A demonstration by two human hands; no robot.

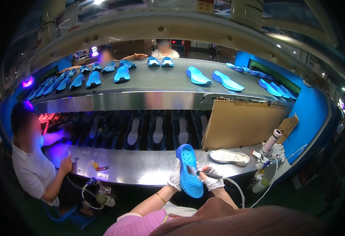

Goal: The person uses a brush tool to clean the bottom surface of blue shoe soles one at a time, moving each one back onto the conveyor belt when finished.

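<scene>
My left hand [175, 177], in a white glove, grips the left edge of a bright blue shoe sole [190, 185]. The sole is held up in front of the metal ledge, its face with small holes and grooves turned toward me. My right hand [214, 181], gloved with bare fingertips, is closed around the dark handle of a brush [192, 170]. The brush's bristles lie over the middle of the sole, and a pale hose [237, 188] runs from its handle end. Just beyond my right hand a white sole [230, 157] with a patchy inner surface rests on the ledge.
Blue soles [198, 75] lie on the upper conveyor belt [153, 80]; dark soles fill the lower level. Cardboard [247, 124] leans behind the ledge [141, 167]. A pink-white cylinder [273, 139] and hoses stand at right. A co-worker [34, 157] sits at left; others are across the belt.
</scene>
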